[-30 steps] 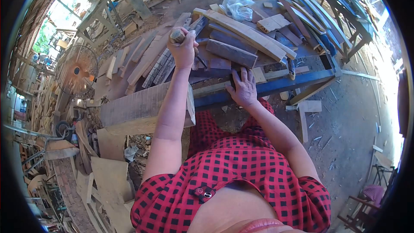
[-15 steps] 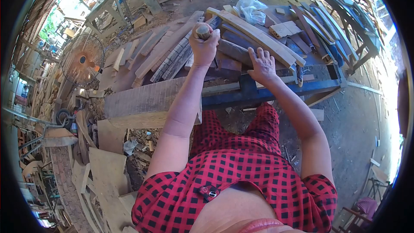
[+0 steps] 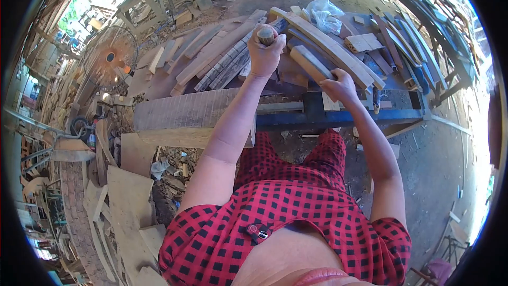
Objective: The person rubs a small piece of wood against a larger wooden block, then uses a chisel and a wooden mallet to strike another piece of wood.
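Observation:
My left hand (image 3: 266, 57) is closed around a thick round wooden handle (image 3: 265, 35), its blunt end pointing up toward me. What the handle belongs to is mostly hidden beneath the fist. My right hand (image 3: 340, 87) grips the near end of a short wooden block (image 3: 311, 63), thumb on top and fingers curled over the side. That block slants away to the upper left among other timber. Beneath both hands runs a low bench with a blue-painted frame (image 3: 288, 120).
A long squared beam (image 3: 185, 112) lies at the bench's left. Wooden strips (image 3: 216, 55) and long planks (image 3: 330, 47) are piled behind, with a clear plastic bag (image 3: 324, 16). A round wire fan (image 3: 110, 57) stands at left. Scrap wood litters the floor.
My right hand, earlier spread flat on dark wood, now has its fingers closed on the block's near end. My left hand keeps hold of the handle. The view has shifted slightly.

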The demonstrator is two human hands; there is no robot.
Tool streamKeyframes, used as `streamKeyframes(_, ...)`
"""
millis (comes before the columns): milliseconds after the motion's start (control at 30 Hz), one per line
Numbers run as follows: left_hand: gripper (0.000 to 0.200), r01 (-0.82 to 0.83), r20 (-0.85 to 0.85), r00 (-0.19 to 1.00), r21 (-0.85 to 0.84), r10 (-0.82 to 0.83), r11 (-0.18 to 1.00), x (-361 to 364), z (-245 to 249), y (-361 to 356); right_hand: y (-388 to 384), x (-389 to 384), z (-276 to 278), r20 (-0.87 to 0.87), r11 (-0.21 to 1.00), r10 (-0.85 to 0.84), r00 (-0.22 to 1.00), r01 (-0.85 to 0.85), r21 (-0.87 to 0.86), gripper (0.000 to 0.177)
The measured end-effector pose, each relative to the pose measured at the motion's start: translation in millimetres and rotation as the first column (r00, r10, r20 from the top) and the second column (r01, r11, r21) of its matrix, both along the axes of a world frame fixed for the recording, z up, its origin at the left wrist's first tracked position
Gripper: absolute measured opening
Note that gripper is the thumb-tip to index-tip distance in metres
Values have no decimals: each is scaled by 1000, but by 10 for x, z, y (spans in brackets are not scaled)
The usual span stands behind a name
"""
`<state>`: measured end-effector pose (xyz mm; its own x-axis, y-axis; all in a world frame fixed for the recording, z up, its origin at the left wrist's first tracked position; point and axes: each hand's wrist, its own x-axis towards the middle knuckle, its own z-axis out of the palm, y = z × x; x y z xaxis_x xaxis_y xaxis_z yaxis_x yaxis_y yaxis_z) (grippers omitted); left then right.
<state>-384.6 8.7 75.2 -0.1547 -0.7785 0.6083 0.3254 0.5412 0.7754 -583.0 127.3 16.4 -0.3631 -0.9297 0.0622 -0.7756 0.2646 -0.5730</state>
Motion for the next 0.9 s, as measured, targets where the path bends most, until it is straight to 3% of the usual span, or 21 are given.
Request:
streamKeyframes(33,16,12,0,1000,12,-12,1000,4,10,1,83,-69,1,346,998,22,938,1,-66,48)
streamKeyframes(67,16,2,-6,1000,16,-2,1000,4,15,8,156,-79,54,648,992,61,759,25,-122,46)
streamKeyframes(100,17,23,12,1000,46,-24,999,-4,17,18,212,-82,120,643,993,65,763,14,-117,46)
streamKeyframes(167,19,71,47,996,107,-76,992,-25,2,40,362,-31,427,842,917,255,475,157,-366,38)
streamKeyframes(200,19,69,42,996,110,-74,991,-38,-24,41,434,62,625,841,919,253,479,153,-364,38)
streamKeyframes(267,17,69,97,992,77,-76,995,-68,-52,32,536,276,969,840,802,418,346,294,-520,43)
streamKeyframes(400,15,100,185,974,162,-130,982,-48,-49,68,604,132,866,843,873,420,336,103,-477,47)
streamKeyframes(433,15,89,194,974,132,-114,987,-65,-74,80,629,148,871,842,874,422,337,95,-476,47)
streamKeyframes(500,14,70,204,975,101,-90,992,-99,-103,74,676,209,891,775,910,377,508,-46,-412,52)
streamKeyframes(533,14,113,200,971,89,-129,990,-110,-105,78,686,251,948,776,910,379,504,-53,-411,52)
streamKeyframes(600,14,152,195,967,84,-165,985,-109,-113,83,730,340,1178,592,783,423,686,52,-620,60)
streamKeyframes(633,14,154,221,961,73,-166,985,-112,-115,76,744,374,1316,594,787,423,685,47,-615,60)
streamKeyframes(700,14,156,242,956,57,-165,986,-127,-117,81,746,416,1551,396,538,508,765,77,-840,64)
streamKeyframes(733,14,166,237,957,29,-168,986,-132,-115,92,757,427,1552,391,535,511,766,73,-842,64)
streamKeyframes(800,14,176,226,959,-7,-170,984,-138,-100,113,789,448,1507,397,649,413,820,41,-760,67)
streamKeyframes(833,14,189,223,956,17,-188,982,-140,-91,132,754,442,1404,389,645,415,822,36,-763,67)
streamKeyframes(900,15,204,213,955,37,-207,978,-172,-118,163,681,413,1156,176,947,182,967,-124,-295,71)
